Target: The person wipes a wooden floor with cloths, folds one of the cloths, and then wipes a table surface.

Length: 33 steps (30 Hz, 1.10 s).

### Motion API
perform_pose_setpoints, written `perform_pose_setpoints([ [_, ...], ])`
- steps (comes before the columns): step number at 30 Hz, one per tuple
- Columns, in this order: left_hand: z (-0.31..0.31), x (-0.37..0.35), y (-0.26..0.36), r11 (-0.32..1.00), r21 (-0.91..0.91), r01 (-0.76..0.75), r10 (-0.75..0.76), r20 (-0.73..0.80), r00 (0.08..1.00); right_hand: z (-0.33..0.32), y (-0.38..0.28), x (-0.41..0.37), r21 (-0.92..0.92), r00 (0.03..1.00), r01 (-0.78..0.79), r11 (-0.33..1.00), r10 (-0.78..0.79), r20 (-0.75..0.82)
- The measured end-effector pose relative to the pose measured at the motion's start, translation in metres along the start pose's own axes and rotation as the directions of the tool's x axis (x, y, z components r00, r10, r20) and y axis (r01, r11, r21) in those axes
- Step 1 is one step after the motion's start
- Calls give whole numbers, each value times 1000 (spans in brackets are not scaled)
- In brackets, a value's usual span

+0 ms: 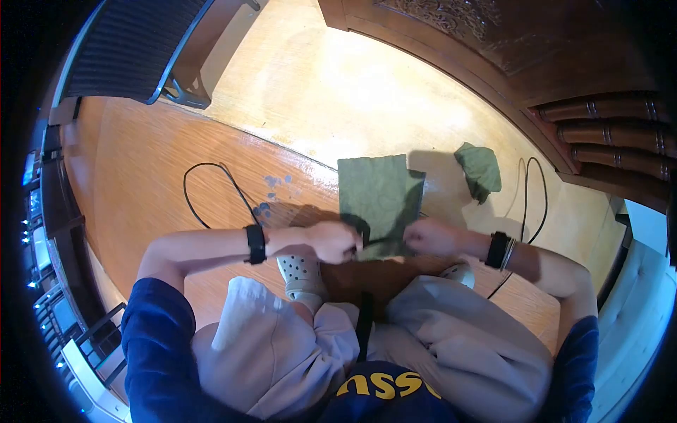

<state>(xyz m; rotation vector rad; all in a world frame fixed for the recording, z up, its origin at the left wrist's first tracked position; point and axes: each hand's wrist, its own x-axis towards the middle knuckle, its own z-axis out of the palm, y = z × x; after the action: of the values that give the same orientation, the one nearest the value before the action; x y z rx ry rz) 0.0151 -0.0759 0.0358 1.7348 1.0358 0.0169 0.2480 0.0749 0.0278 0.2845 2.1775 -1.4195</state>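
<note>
A green cloth [377, 187] hangs or lies spread in front of me, over the wooden floor. Its near edge is between my two hands. My left hand [337, 242] is closed at the near left corner, fingers curled around the fabric. Gripping the near right side, my right hand [431, 237] is also closed, slightly blurred. A dark fold runs between the two fists. Farther right, a second green cloth [479, 169] lies crumpled on the floor, touched by neither hand. Both wrists wear black bands.
Grey-blue spots [275, 185] mark the floor left of the cloth. Black cables loop at left [189, 185] and right [544, 201]. Carved wooden furniture [515, 77] stands at the far right. A dark ribbed chair [134, 49] is at the upper left. Light clogs [300, 271] are below my hands.
</note>
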Motion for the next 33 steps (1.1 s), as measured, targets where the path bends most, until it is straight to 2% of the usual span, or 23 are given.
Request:
perform_pose_setpoints([
  [1,-27,2,8,993,-17,121,-120,18,993,-12,4,3,2,993,-83,997,83,-84],
  [2,-33,5,-5,985,-58,162,-167,-94,981,-25,9,6,10,972,-166,986,165,-168],
  [3,-38,8,-17,975,-104,197,-215,-203,955,-35,22,12,11,961,-164,986,162,-222],
  [4,-46,13,-31,949,-224,221,-279,-278,919,-43,34,20,12,948,-162,987,159,-275],
  [5,-56,17,-42,911,-343,230,-349,-341,873,-51,49,27,13,948,-162,987,159,-274],
  [7,-81,20,-45,902,-333,273,-420,-538,731,-62,70,37,106,908,-170,980,198,-369],
  [8,-91,21,-51,902,-332,275,-421,-538,730,-67,58,36,107,908,-169,980,197,-369],
  [10,-106,23,-59,948,-257,185,-315,-694,647,-82,23,30,283,835,-122,951,253,-488],
  [14,-108,24,-60,934,-242,261,-356,-645,676,-75,39,37,244,828,-144,959,251,-501],
  [16,-98,23,-56,903,-196,381,-429,-412,804,-63,44,34,69,865,-222,973,230,-445],
  [17,-90,21,-55,903,-197,382,-429,-412,804,-55,49,34,70,866,-222,973,230,-445],
  [19,-73,16,-58,921,-153,358,-389,-389,835,-38,56,33,188,900,-95,978,165,-403],
  [21,-61,13,-59,921,-151,358,-388,-348,853,-29,52,28,204,921,-113,972,180,-346],
  [23,-47,10,-58,957,-148,251,-285,-311,907,-23,43,21,218,938,-130,967,192,-289],
  [25,-31,8,-55,972,-119,202,-230,-311,922,-24,31,14,124,947,-208,970,232,-224],
  [27,-19,8,-45,985,-68,158,-171,-287,942,-22,32,16,97,947,-208,973,225,-228],
  [28,-15,8,-42,980,-78,182,-195,-230,954,-22,32,16,67,948,-207,976,218,-234],
  [29,-12,8,-38,980,-78,181,-195,-230,954,-25,26,16,67,947,-208,976,218,-234],
  [31,-9,8,-32,971,-55,235,-241,-187,952,-30,14,16,-93,932,-235,968,198,-303],
  [33,-13,10,-33,970,-24,241,-242,-174,955,-33,5,18,-120,920,-224,967,169,-354],
])
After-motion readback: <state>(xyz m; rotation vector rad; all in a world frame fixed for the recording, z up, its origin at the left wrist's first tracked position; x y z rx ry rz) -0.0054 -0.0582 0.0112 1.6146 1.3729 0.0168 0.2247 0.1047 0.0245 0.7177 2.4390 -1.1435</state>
